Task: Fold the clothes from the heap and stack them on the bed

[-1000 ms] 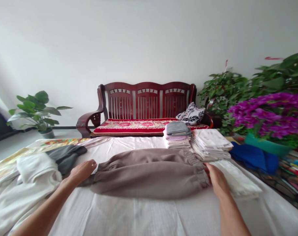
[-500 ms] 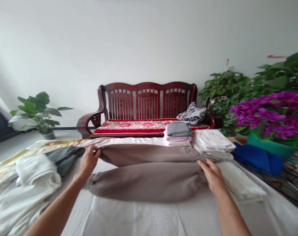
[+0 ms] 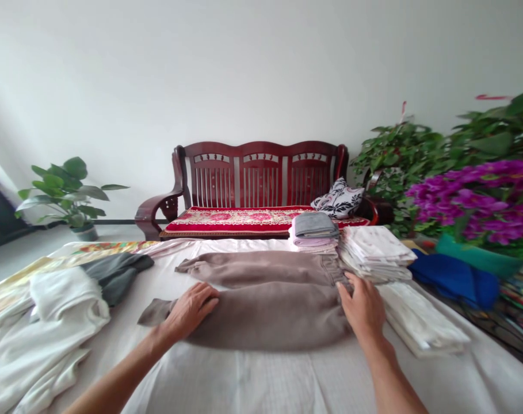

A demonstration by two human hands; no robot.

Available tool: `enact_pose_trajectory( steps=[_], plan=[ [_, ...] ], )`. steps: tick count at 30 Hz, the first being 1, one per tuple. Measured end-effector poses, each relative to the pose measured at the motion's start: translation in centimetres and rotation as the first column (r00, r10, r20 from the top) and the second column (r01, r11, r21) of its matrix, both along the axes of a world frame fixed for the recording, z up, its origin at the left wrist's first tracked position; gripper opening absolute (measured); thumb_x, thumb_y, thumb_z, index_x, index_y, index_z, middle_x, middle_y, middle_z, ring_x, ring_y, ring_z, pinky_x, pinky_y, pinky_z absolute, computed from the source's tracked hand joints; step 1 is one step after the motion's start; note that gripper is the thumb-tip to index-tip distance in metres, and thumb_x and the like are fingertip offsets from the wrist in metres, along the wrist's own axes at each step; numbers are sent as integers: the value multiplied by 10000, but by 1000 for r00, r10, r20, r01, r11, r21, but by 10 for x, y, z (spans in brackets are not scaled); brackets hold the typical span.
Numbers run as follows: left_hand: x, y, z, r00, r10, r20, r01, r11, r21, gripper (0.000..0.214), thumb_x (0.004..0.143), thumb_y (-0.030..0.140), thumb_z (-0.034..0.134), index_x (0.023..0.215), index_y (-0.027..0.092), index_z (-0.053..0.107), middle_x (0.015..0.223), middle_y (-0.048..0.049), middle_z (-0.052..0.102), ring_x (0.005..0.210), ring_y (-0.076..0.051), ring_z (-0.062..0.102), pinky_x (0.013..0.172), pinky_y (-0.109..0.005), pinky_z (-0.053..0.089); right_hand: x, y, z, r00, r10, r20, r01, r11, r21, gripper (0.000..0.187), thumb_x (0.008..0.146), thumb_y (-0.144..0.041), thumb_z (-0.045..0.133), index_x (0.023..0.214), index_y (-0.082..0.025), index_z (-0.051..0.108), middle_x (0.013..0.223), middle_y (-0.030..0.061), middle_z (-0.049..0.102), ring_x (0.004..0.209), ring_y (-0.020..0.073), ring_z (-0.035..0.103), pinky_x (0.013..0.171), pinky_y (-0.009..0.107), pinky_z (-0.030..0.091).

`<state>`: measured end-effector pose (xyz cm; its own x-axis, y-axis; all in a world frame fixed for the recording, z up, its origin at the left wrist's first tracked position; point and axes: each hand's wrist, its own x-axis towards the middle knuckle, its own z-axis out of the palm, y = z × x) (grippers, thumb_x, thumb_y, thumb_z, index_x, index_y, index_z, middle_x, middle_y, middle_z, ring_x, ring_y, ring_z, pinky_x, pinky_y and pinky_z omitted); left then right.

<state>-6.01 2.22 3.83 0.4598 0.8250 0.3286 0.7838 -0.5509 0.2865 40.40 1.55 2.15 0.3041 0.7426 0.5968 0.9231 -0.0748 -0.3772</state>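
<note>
Brown-grey trousers [image 3: 270, 316] lie across the bed-like white cloth, legs to the left and gathered waistband to the right. My left hand [image 3: 194, 307] rests on the near leg close to its cuff, palm down with the fingers stretched out. At the waistband, my right hand [image 3: 362, 302] touches the fabric with thumb and forefinger apart; its other fingers are partly hidden. Beyond the near leg lies the far leg [image 3: 252, 267], with a strip of white cloth [image 3: 201, 359] visible between the two at the cuff end.
On the left are a rumpled white garment [image 3: 67, 310] and a dark grey one [image 3: 118, 276]. Folded piles stand at the right: grey and pink cloths [image 3: 315, 230], white cloths [image 3: 375, 247] and a flat pale bundle [image 3: 423, 319]. Behind is a wooden bench [image 3: 261, 172].
My left hand has let go of the far leg's cuff and come nearer, onto the near leg. Both legs now lie flatter. My right hand has shifted slightly left at the waistband.
</note>
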Motion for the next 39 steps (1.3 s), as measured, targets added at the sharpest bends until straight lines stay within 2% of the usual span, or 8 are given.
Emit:
enact_pose_trajectory(
  steps=[4,10,15,21,25,28,33,39],
  plan=[
    [6,-20,-3,993,-72,-88,71,997,-15,428,917,409,580,1336,320,570,1298,-56,597,1172,-262,554,1034,-413,442,-37,-15,19,929,370,-26,-371,924,-96,203,882,-383,576,906,-220,694,881,70,701,869,233,622,849,351,446],
    [-14,-24,-15,989,-5,-151,3,1000,-15,423,936,432,545,1353,360,561,1419,-40,535,1281,-280,490,1124,-470,342,-102,-38,24,672,719,-178,-700,537,-471,293,606,-252,792,890,-255,722,845,-16,678,844,185,583,783,285,418],
    [-46,-11,-13,937,306,-168,-317,947,-44,410,1008,437,363,1299,273,601,1265,-78,653,1193,-275,578,1091,-495,329,-111,-40,26,650,700,-296,-733,474,-488,183,670,-114,630,769,-219,743,777,-10,667,752,142,575,686,252,376],
    [-76,-11,-3,972,164,-166,-204,943,-262,378,941,521,442,869,224,664,909,-42,699,881,-221,640,813,-316,436,-98,-50,42,440,594,-673,-881,142,-451,177,636,-159,694,791,-187,776,758,-20,675,648,101,549,558,190,354],
    [-86,-17,2,969,186,-160,-236,887,-398,273,854,490,549,855,239,657,824,-3,696,789,-205,642,685,-278,408,-95,-54,39,477,477,-739,-836,-13,-548,217,656,-206,695,846,-181,799,667,-20,686,576,104,553,530,189,372],
    [-84,-19,8,948,243,-204,-311,835,-454,237,769,430,631,913,251,690,830,-8,715,785,-226,657,665,-281,415,-96,-48,38,467,459,-756,-877,131,-463,252,776,-283,626,940,-169,780,722,16,722,633,141,624,581,215,458],
    [-43,-13,14,965,259,-46,-263,941,-212,324,918,469,494,1040,247,696,1049,-63,718,957,-237,671,883,-342,474,-95,-29,31,686,615,-390,-719,656,-230,450,948,-418,444,1313,-225,624,1355,111,633,1263,250,571,1085,410,426],
    [-1,27,-8,977,167,-134,-159,985,74,467,934,409,538,1368,239,574,1469,-129,518,1395,-327,420,1148,-515,324,-87,-21,-10,842,525,128,-406,771,-491,563,949,-448,453,1445,-191,517,1526,145,468,1451,319,360,1183,551,272]
  ],
)
